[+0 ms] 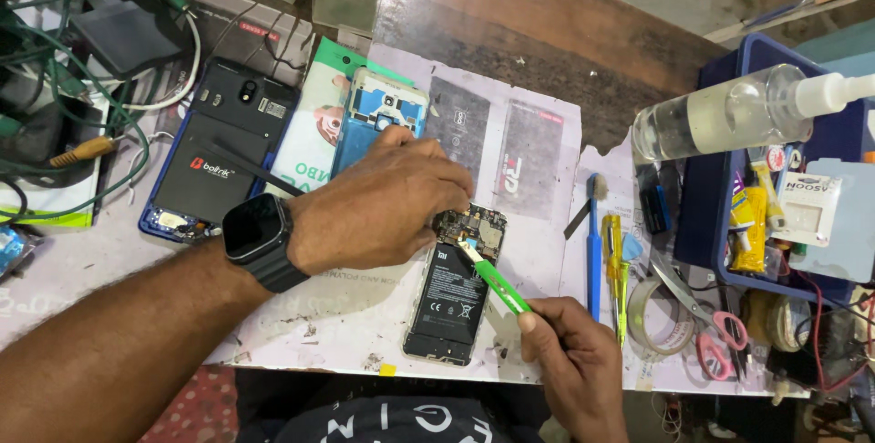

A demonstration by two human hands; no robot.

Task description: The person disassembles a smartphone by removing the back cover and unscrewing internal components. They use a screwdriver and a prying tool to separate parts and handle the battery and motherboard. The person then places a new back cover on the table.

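An opened phone [453, 302] lies back-up on the bench, its black battery and circuit board exposed. My left hand [383, 201], with a black smartwatch on the wrist, presses down on the phone's upper end near the board. A green plastic pry tool [495, 281] is gripped in my right hand [570, 361] at the bottom, and its pale tip touches the board just above the battery.
A second opened phone [214, 151] with a black battery lies at the left among cables. A blue phone frame [383, 110] sits behind my left hand. At the right are a blue brush [593, 242], scissors [706, 320], a tape roll [652, 315], a clear spray bottle [729, 115] and a blue tray [706, 197].
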